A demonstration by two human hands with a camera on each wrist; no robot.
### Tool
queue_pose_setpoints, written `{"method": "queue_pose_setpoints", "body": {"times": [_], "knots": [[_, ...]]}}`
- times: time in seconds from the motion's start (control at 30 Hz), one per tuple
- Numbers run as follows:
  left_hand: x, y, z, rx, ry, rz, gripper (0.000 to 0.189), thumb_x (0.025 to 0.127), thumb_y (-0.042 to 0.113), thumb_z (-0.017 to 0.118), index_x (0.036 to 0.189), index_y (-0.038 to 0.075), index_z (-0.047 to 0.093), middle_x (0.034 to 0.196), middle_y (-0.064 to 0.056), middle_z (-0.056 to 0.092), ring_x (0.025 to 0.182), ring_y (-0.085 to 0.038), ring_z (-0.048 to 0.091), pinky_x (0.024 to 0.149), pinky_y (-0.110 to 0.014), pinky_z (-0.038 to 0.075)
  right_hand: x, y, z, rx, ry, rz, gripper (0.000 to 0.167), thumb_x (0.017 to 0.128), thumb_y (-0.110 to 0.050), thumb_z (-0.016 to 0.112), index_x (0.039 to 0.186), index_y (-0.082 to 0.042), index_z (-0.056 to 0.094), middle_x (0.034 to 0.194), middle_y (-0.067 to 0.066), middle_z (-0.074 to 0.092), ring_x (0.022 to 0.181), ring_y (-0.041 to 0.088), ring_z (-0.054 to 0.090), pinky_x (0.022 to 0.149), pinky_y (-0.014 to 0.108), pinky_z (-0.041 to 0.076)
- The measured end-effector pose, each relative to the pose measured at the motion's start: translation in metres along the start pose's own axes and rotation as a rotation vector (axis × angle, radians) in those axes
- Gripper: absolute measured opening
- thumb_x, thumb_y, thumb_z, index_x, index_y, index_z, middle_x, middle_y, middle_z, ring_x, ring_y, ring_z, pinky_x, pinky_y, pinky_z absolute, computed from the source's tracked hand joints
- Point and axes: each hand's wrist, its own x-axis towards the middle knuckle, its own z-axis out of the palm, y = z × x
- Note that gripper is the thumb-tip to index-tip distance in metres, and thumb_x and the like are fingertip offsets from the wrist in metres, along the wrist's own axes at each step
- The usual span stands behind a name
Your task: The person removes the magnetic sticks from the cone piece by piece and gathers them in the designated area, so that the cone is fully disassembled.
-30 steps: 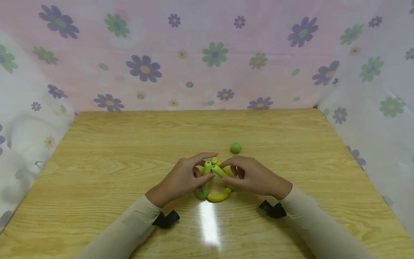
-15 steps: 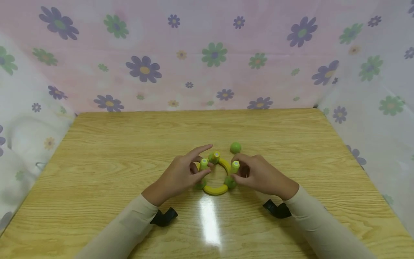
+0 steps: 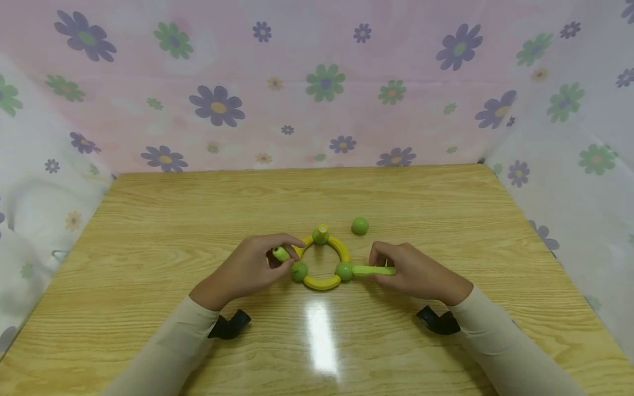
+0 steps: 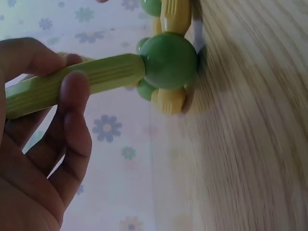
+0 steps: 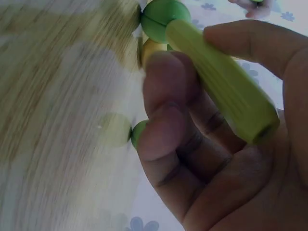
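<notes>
On the table lies a ring of yellow curved rods (image 3: 322,283) joined by green balls. My left hand (image 3: 247,269) pinches a light green straight rod (image 4: 110,74) between thumb and fingers; its far end meets the ring's left ball (image 4: 169,60). The rod leans outward to the left. With my right hand (image 3: 413,272) I pinch a second green rod (image 5: 221,82), which points sideways from the right ball (image 3: 344,270). A short yellow rod (image 3: 323,229) stands up from the far ball, with neither hand on it.
A loose green ball (image 3: 360,225) sits beyond the ring, to its right. Black curved pieces (image 3: 230,324) stick out by both wrists. The wooden table (image 3: 198,203) ends at a flowered cloth (image 3: 282,66) behind and at the sides.
The two green rods first leaned together over the ring, then stood upright, and now tilt outward. My hands have moved apart with them. The ring now lies fully in sight.
</notes>
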Motion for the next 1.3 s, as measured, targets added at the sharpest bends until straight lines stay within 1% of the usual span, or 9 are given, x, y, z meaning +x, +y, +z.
{"method": "queue_pose_setpoints", "body": {"times": [0.1, 0.17, 0.27, 0.37, 0.47, 0.57, 0.77, 1.03, 1.3], "knots": [[-0.005, -0.003, -0.006, 0.017, -0.03, -0.019, 0.027, 0.093, 0.009, 0.069, 0.119, 0.014, 0.07, 0.096, 0.007, 0.074, 0.051, -0.001, 0.045, 0.057, -0.022, 0.048, 0.0, 0.002, 0.0, -0.003, -0.01, -0.01, 0.012, 0.094, -0.022, 0.072, 0.094, -0.022, 0.059, 0.08, -0.013, 0.063, 0.067, 0.002, 0.055, 0.061, 0.023, 0.048], [-0.008, -0.006, -0.01, 0.026, -0.048, -0.024, 0.026, 0.093, 0.008, 0.069, 0.118, 0.015, 0.07, 0.099, 0.007, 0.074, 0.053, -0.001, 0.045, 0.055, -0.022, 0.045, 0.0, 0.003, 0.001, -0.002, -0.022, -0.006, 0.01, 0.095, -0.025, 0.071, 0.094, -0.023, 0.061, 0.079, -0.013, 0.063, 0.067, 0.003, 0.055, 0.061, 0.023, 0.048], [-0.01, -0.009, -0.014, 0.038, -0.073, -0.02, 0.026, 0.093, 0.006, 0.067, 0.117, 0.015, 0.07, 0.105, 0.005, 0.071, 0.071, -0.003, 0.056, 0.057, -0.022, 0.047, 0.0, 0.006, 0.001, -0.004, -0.045, -0.005, 0.007, 0.095, -0.027, 0.07, 0.096, -0.022, 0.065, 0.079, -0.012, 0.064, 0.067, 0.002, 0.056, 0.06, 0.023, 0.049], [-0.011, -0.009, -0.017, 0.065, -0.105, -0.029, 0.028, 0.093, 0.006, 0.067, 0.119, 0.016, 0.069, 0.114, 0.005, 0.067, 0.1, -0.011, 0.061, 0.069, -0.025, 0.052, -0.001, 0.008, 0.002, 0.0, -0.068, -0.008, 0.007, 0.095, -0.027, 0.07, 0.097, -0.021, 0.068, 0.078, -0.011, 0.064, 0.066, 0.002, 0.055, 0.059, 0.022, 0.048], [-0.012, -0.009, -0.019, 0.095, -0.143, -0.06, 0.032, 0.093, 0.008, 0.068, 0.124, 0.016, 0.068, 0.12, 0.004, 0.065, 0.107, -0.016, 0.061, 0.081, -0.032, 0.053, 0.0, 0.01, 0.003, 0.001, -0.086, -0.015, 0.007, 0.095, -0.026, 0.07, 0.097, -0.02, 0.069, 0.077, -0.011, 0.063, 0.064, 0.001, 0.051, 0.057, 0.021, 0.046], [-0.012, -0.011, -0.02, 0.119, -0.185, -0.103, 0.034, 0.092, 0.009, 0.069, 0.125, 0.016, 0.068, 0.117, 0.004, 0.067, 0.105, -0.015, 0.061, 0.087, -0.036, 0.052, 0.001, 0.011, 0.004, -0.002, -0.092, -0.015, 0.006, 0.094, -0.024, 0.072, 0.096, -0.021, 0.068, 0.075, -0.011, 0.059, 0.063, 0.001, 0.047, 0.057, 0.02, 0.044], [-0.012, -0.021, -0.018, 0.089, -0.279, -0.216, 0.035, 0.091, 0.006, 0.07, 0.125, 0.014, 0.067, 0.103, 0.004, 0.067, 0.093, -0.011, 0.062, 0.08, -0.031, 0.053, 0.002, 0.013, 0.006, 0.01, -0.105, -0.01, 0.007, 0.093, -0.023, 0.072, 0.096, -0.022, 0.065, 0.073, -0.012, 0.057, 0.063, 0.001, 0.046, 0.058, 0.02, 0.042], [-0.011, -0.03, -0.013, 0.078, -0.344, -0.192, 0.028, 0.09, 0.003, 0.07, 0.115, 0.014, 0.07, 0.102, 0.005, 0.068, 0.093, -0.009, 0.062, 0.082, -0.03, 0.054, 0.002, 0.016, 0.006, -0.02, -0.111, -0.016, 0.006, 0.093, -0.025, 0.073, 0.096, -0.024, 0.068, 0.077, -0.011, 0.057, 0.066, 0.002, 0.048, 0.06, 0.021, 0.044], [-0.013, -0.03, -0.01, 0.082, -0.337, -0.201, 0.028, 0.089, 0.005, 0.072, 0.114, 0.016, 0.069, 0.103, 0.006, 0.067, 0.094, -0.009, 0.062, 0.084, -0.031, 0.053, 0.002, 0.016, 0.007, -0.032, -0.115, -0.015, 0.007, 0.091, -0.025, 0.074, 0.097, -0.023, 0.07, 0.078, -0.011, 0.056, 0.067, 0.003, 0.048, 0.06, 0.021, 0.045]]}}
